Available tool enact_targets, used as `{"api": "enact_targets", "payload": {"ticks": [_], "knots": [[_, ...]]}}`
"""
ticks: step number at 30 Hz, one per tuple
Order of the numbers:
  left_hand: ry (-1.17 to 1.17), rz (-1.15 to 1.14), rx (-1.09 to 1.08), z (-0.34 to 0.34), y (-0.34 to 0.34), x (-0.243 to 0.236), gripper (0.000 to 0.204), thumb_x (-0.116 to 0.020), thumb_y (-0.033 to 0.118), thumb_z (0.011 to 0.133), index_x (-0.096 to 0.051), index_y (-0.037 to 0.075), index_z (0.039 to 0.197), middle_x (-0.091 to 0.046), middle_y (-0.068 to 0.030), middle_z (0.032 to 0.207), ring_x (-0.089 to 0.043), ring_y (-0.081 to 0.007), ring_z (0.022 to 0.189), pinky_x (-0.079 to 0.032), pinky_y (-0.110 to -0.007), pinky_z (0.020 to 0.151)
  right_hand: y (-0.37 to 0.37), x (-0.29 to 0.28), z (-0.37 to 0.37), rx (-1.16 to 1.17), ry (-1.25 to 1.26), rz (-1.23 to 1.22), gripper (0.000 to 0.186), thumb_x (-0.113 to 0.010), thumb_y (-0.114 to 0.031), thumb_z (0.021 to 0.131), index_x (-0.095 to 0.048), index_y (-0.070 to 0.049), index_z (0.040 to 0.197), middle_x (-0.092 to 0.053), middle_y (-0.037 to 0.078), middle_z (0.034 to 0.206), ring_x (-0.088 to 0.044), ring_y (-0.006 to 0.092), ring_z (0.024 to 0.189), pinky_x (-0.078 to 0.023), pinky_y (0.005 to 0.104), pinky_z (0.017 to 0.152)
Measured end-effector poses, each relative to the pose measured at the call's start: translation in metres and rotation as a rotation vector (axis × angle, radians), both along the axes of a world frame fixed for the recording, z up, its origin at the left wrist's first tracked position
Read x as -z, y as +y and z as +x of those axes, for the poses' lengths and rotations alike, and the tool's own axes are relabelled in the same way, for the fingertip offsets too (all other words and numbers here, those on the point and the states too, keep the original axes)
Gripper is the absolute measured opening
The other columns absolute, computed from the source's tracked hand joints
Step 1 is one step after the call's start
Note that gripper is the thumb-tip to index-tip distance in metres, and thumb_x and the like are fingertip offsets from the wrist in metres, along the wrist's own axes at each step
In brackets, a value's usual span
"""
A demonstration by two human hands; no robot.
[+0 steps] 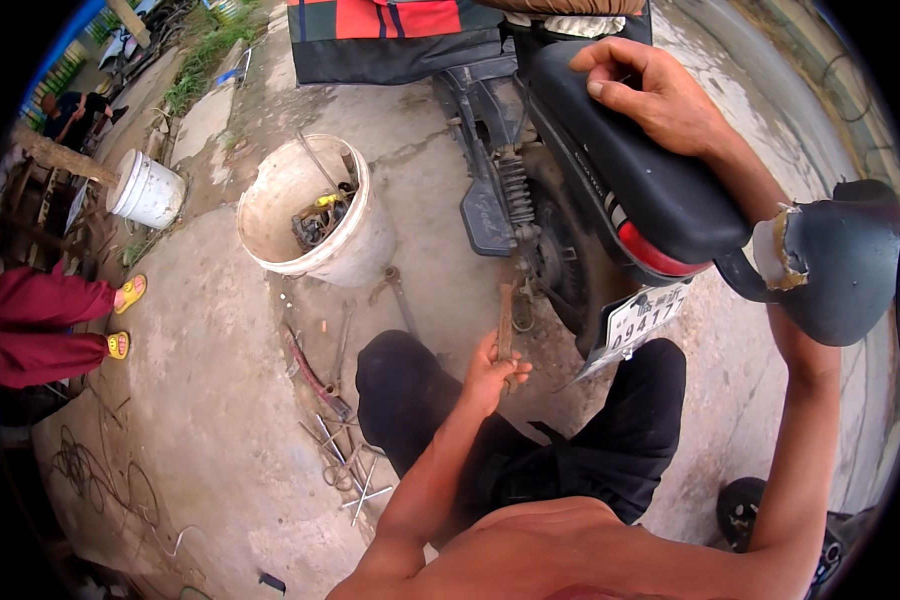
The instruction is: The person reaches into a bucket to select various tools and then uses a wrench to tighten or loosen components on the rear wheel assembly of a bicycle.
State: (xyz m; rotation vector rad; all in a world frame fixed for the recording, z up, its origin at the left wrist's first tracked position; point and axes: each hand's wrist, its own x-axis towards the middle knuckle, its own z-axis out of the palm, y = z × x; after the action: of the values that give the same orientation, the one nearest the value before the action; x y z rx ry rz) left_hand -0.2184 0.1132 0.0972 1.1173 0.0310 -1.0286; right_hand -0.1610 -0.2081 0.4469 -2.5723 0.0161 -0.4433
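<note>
My left hand (494,374) is closed around a rusty wrench (506,318). The wrench points up toward the rear wheel (558,255) of a motorbike, its far end near the foot of the coil shock absorber (516,190). My right hand (652,92) rests on top of the long black seat (635,170), fingers curled and thumb close to the index finger. Whatever may be between those fingers is too small to make out. Below the seat's back end are a red tail light (655,250) and a white plate (635,318).
A white bucket (375,235) with tools and parts inside stands left of the motorbike. Loose tools (345,465) lie beside my knee. A dark helmet-like shell (840,265) with a torn edge overlaps my right arm. A person in maroon trousers (45,325) is at left; another sits farther back.
</note>
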Motion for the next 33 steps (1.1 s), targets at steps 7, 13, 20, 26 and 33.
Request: {"api": "enact_targets", "payload": {"ticks": [7, 13, 20, 26, 33], "knots": [[-0.116, 0.232, 0.003, -0.014, -0.025, 0.041, 0.071, -0.051, -0.012, 0.089, -0.042, 0.013, 0.154, -0.058, -0.0119, 0.110, -0.063, -0.0210, 0.078, -0.057, -0.038, 0.073, -0.002, 0.003, 0.001, -0.015, -0.018, 0.006, 0.029, -0.061, -0.013, 0.098, -0.066, 0.000, 0.124, -0.064, 0.002, 0.091, -0.062, 0.0118, 0.088, -0.051, 0.0294, 0.087], [-0.877, 0.484, -0.075, -0.037, -0.033, 0.063, 0.071, -0.049, -0.012, 0.083, -0.050, 0.012, 0.150, -0.058, -0.0186, 0.112, -0.060, -0.0334, 0.102, -0.049, -0.041, 0.093, 0.000, 0.002, 0.003, -0.022, -0.002, 0.006, 0.030, -0.062, -0.014, 0.098, -0.066, 0.000, 0.125, -0.064, 0.001, 0.091, -0.061, 0.0115, 0.089, -0.051, 0.0297, 0.088], [-0.945, 0.487, -0.108, -0.049, -0.032, 0.077, 0.069, -0.049, -0.008, 0.083, -0.051, 0.008, 0.149, -0.059, -0.0229, 0.117, -0.058, -0.0399, 0.111, -0.046, -0.044, 0.099, -0.004, -0.001, -0.001, -0.001, -0.013, -0.023, 0.031, -0.062, -0.015, 0.098, -0.067, 0.000, 0.125, -0.064, 0.002, 0.092, -0.061, 0.0114, 0.090, -0.051, 0.0295, 0.088], [-0.895, 0.371, -0.113, -0.033, -0.043, 0.091, 0.067, -0.051, -0.005, 0.084, -0.051, 0.007, 0.150, -0.058, -0.0234, 0.120, -0.057, -0.0409, 0.115, -0.046, -0.042, 0.102, -0.005, 0.000, 0.001, -0.012, -0.015, -0.024, 0.031, -0.062, -0.016, 0.098, -0.067, -0.001, 0.125, -0.065, 0.002, 0.094, -0.062, 0.0115, 0.091, -0.051, 0.0294, 0.088], [-1.067, 0.351, -0.126, -0.025, -0.048, 0.120, 0.075, -0.049, -0.010, 0.086, -0.045, 0.013, 0.157, -0.054, -0.0208, 0.113, -0.056, -0.0381, 0.097, -0.047, -0.040, 0.086, -0.004, 0.001, 0.003, -0.014, -0.004, 0.007, 0.030, -0.062, -0.016, 0.099, -0.067, -0.001, 0.124, -0.065, 0.001, 0.094, -0.062, 0.0113, 0.091, -0.051, 0.0290, 0.087]]}}
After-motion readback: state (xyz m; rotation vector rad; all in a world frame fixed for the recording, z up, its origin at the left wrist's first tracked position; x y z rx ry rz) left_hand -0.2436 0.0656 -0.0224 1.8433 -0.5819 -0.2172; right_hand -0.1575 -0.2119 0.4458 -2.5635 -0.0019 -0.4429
